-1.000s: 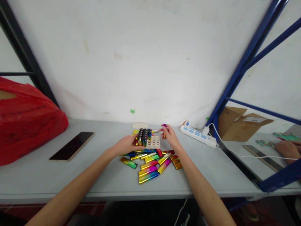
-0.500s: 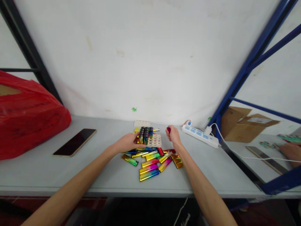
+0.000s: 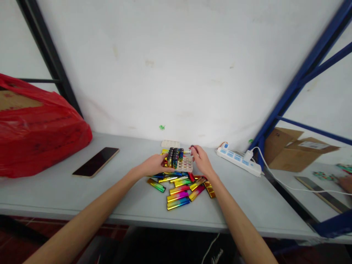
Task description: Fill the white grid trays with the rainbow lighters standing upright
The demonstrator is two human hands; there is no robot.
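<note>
My left hand [image 3: 155,165] is closed on the left side of a white tray with rows of holes [image 3: 187,165]. Several dark-topped lighters [image 3: 172,157] stand upright in the tray's left part, while holes show at its right. Just right of the tray, my right hand [image 3: 202,161] is closed in a pinch around a lighter [image 3: 192,146]; only its dark end shows above the fingers. Shiny loose lighters [image 3: 178,196] in gold, pink, green and blue lie heaped in front of the tray.
A second white tray [image 3: 170,143] lies behind, near the wall. At left are a phone [image 3: 96,162] and a red plastic bag [image 3: 44,128]. On the right sit a power strip [image 3: 239,161], a blue rack post [image 3: 299,80] and a cardboard box [image 3: 297,152]. Another person's hand [image 3: 345,182] shows at far right.
My right hand has come slightly left, closer to the tray, and the lighter's dark end now points up. The view has shifted a little; my left hand keeps its hold.
</note>
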